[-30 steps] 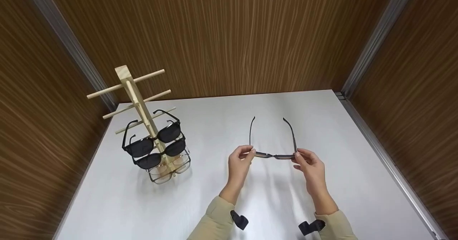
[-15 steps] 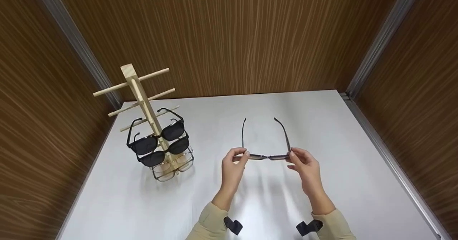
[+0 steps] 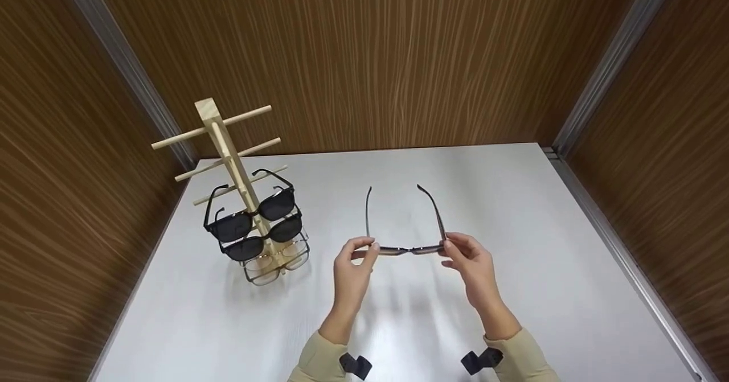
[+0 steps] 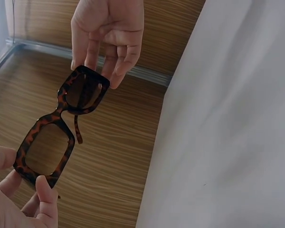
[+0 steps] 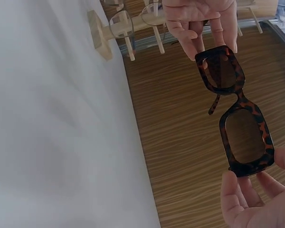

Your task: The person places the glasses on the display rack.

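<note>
Tortoiseshell sunglasses (image 4: 61,114) with brown-tinted lenses are held up over the white table, temples unfolded and pointing away from the person in the head view. My left hand (image 3: 352,274) pinches one front corner of the frame between thumb and fingers. At the opposite corner, my right hand (image 3: 475,271) grips the frame the same way. The right wrist view shows the lenses of the sunglasses (image 5: 240,95) face on, with the right hand (image 5: 259,202) at the lower end. To the left of both hands stands a wooden glasses rack (image 3: 232,163).
On the rack's lower pegs hang black sunglasses (image 3: 232,229), a second black pair (image 3: 245,251) below, and clear-lensed glasses (image 3: 265,279) lowest. Bare pegs (image 3: 250,114) stick out above. Wood-grain panels (image 3: 398,57) wall the white table (image 3: 541,228) at the back and sides.
Both hands have moved left with the sunglasses, closer to the rack. The hold at the two corners stays the same. The head view has shifted slightly.
</note>
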Tool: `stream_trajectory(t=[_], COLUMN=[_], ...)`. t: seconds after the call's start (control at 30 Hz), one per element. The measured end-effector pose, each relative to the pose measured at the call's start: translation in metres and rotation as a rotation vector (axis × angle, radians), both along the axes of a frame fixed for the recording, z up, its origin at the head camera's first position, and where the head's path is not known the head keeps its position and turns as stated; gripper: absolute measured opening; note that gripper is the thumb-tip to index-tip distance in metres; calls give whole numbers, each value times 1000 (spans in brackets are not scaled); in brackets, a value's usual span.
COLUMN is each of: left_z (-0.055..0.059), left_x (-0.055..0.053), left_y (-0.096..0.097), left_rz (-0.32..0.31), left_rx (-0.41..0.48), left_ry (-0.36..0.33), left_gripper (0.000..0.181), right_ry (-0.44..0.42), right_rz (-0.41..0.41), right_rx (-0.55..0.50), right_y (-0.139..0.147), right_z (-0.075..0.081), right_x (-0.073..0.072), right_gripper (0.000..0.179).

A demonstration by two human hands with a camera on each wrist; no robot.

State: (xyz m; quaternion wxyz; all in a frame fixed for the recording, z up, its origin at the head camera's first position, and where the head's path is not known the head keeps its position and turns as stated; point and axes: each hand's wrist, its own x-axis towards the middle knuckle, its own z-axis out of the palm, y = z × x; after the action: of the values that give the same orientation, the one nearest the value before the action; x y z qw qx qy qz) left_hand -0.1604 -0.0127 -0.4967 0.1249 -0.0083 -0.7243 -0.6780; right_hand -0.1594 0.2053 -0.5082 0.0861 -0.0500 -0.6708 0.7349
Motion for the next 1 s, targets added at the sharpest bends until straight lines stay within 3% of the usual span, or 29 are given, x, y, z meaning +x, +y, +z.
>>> stream_trajectory(t=[0.2,0.4,0.6,0.83,1.0], left_z=[34,29,40,90,99], left_x=[18,12,16,41,48], left_y=[-12,-26,-39,-47,-53], left_rz=[38,73,70,73,91], left_rx=[-46,-86,-70,-84,-100], left_ry=[63,110,138,144,165], left_gripper=[15,15,20,18,19], right_ry=[51,98,132,171,200], right_rz=[36,92,145,200,246], right_rx=[-15,-54,-78,-110,-109], right_y=[-12,-21,-30,-41,-46], right_z=[14,30,43,58,67], right_x=[-2,-4,-8,-11,-13], right_gripper=[31,29,30,31,31])
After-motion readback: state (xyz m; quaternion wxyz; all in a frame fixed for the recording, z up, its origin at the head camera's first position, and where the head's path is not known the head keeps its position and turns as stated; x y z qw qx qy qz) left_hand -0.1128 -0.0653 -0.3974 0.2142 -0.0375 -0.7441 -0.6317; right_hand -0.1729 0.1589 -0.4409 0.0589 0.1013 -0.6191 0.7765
